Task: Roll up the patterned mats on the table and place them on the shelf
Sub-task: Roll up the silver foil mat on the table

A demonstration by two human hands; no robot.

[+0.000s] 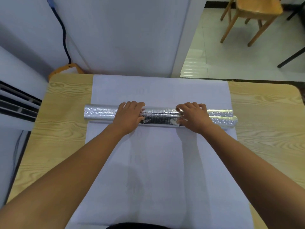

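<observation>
Across the middle of the wooden table [66, 129], head view: pale mat [156, 162] spread flat, running from the table's near edge to its far edge. On the far half of the table, a silver, bubbled roll [99, 113] of that same mat, lying crosswise. At the roll's end toward the table's right side, two layers showing, one stepped a little nearer than the other.

Left hand [130, 115]: palm down on the roll, left of the table's midline. Fingers close together, bent over the top with tips on the far side; thumb tucked against the near face. Grips the roll. Forearm bare and straight, stretched forward from the table's near left corner.

Right hand [193, 117]: palm down likewise, right of the table's midline, well apart from the other hand, with a darker, crumpled stretch of foil between. Fingers narrow, curled over the top; thumb pointing inward along the roll. Holds the roll. Forearm bare, stretched forward from the table's near right corner.

Beyond the table's far edge: white cabinet [123, 30], upright; touching the edge or just behind it, cannot tell. Above the table's far left corner, a black cable [64, 35] hanging down. Beyond the far right corner: tiled floor [214, 52] and a wooden chair [252, 12], well apart from the table.
</observation>
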